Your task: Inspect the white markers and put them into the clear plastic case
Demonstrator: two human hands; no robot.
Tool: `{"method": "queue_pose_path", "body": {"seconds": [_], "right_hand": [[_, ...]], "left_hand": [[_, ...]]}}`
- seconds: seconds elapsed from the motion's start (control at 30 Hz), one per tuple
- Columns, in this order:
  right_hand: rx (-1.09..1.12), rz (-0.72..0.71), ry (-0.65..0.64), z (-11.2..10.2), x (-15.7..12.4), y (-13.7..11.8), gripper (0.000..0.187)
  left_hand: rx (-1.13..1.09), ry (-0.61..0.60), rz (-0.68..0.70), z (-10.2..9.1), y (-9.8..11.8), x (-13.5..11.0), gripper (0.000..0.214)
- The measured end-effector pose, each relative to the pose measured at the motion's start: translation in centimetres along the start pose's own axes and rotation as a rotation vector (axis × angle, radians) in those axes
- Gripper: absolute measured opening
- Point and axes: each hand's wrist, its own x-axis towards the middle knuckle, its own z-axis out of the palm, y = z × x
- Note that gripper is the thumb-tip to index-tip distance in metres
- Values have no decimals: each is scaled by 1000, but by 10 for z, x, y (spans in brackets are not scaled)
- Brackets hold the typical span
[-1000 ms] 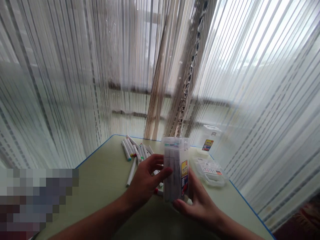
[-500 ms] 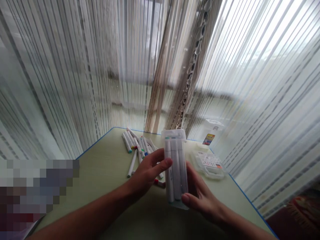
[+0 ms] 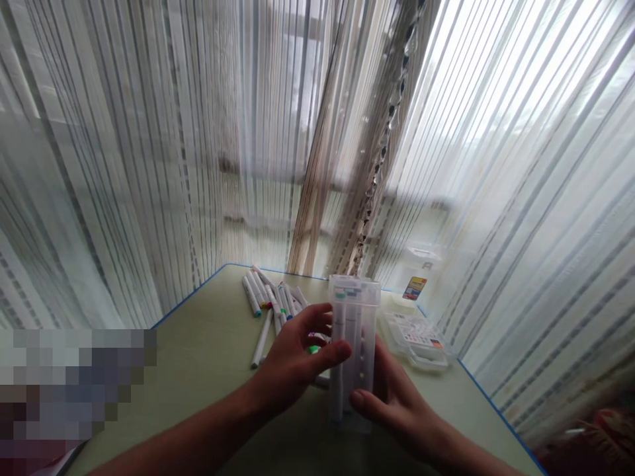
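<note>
**Marker case turned in both hands; label face now out of view**

Table (image 3: 198, 370), left part: green top with a blue edge. Far centre-left: loose markers (image 3: 268, 301) lie in a rough heap, untouched and placed as in the earlier pictures.

Left hand (image 3: 292, 360): fingers curled round the left side of the case (image 3: 353, 357), thumb pressed on its near face. This is a firm grasp.

The case stands upright between the hands, near the table's front, with white markers packed inside and its top apparently capped. Whether its base touches the table cannot be told.

Right hand (image 3: 397, 400): fingers closed on the case's right side and lower corner.

Change noted: a second ago a yellow label faced the camera. The case has since been turned about its upright axis, and a plain face now shows.

Judgement: the work remains handling of the case, and nothing appears to have left it.

Right of the hands: a flat clear tray (image 3: 417, 337), apart from them. Behind it is a second box (image 3: 419, 271), by the curtain (image 3: 520, 198).
</note>
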Motion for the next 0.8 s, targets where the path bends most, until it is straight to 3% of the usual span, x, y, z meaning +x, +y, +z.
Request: {"method": "queue_pose_path", "body": {"seconds": [0.33, 0.63, 0.8], "right_hand": [[-34, -23, -2, -1, -2, -7, 69], [-123, -81, -21, -2, 3, -6, 82], [-96, -28, -2, -5, -1, -2, 86]], "left_hand": [[-47, -7, 15, 2, 3, -1, 52], [-30, 92, 52, -1, -7, 2, 55], [-77, 104, 18, -3, -5, 4, 47]]}}
